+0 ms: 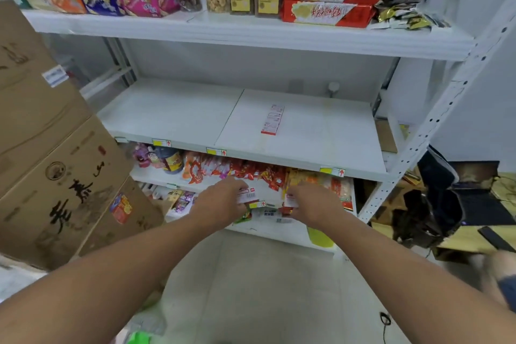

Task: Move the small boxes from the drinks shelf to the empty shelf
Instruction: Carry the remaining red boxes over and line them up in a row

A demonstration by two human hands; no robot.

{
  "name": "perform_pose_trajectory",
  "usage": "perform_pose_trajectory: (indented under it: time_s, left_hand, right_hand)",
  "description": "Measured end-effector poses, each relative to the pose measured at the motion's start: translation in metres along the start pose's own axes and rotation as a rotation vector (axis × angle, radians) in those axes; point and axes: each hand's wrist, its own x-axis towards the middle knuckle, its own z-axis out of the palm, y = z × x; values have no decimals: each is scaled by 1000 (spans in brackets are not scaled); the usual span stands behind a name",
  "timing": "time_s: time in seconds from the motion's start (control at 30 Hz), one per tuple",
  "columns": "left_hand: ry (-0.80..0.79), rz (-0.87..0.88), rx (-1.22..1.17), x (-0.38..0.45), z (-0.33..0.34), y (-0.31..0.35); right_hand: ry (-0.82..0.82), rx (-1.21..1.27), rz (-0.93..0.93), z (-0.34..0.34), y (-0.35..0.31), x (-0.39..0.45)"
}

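Note:
One small white-and-red box [272, 119] lies flat on the otherwise bare white middle shelf [173, 112], right of its centre seam. On the crowded shelf below, my left hand [223, 198] grips a white-and-red small box [247, 194] at the shelf's front edge. A short way to the right, my right hand [312, 202] curls round another small box [290, 200]; my fingers hide most of it. Both arms reach forward and down from the bottom of the view.
Snack packets [251, 172] and a few bottles [171, 160] fill the lower shelf [156, 176]. The top shelf [251, 33] carries jars, boxes and red packs. Stacked cardboard cartons [50, 153] stand at left. A white upright post [435, 120] and dark clutter [460, 198] are at right.

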Motion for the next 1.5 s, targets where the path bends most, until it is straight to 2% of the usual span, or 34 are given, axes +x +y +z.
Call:
perform_pose_trajectory:
  time_s: [0.33,0.63,0.8,1.03,1.2,1.5]
  left_hand:
    - [-38,132,-57,95,-21,-58]
    - [-120,220,-28,160,-4,-93]
    - [-155,186,-37,200,9,-89]
    - [-204,147,64,271,8,-68]
    - [-195,29,-1,312,25,-54]
    - [-181,35,-51,378,73,-55]
  right_hand:
    - [7,-48,174,-25,-21,63]
    - [-35,-2,294,-14,-26,108]
    - [-88,58,281,-8,0,139]
    - [-111,139,230,1,46,197]
    - [-114,203,173,12,71,245]
    - [-147,209,143,31,97,294]
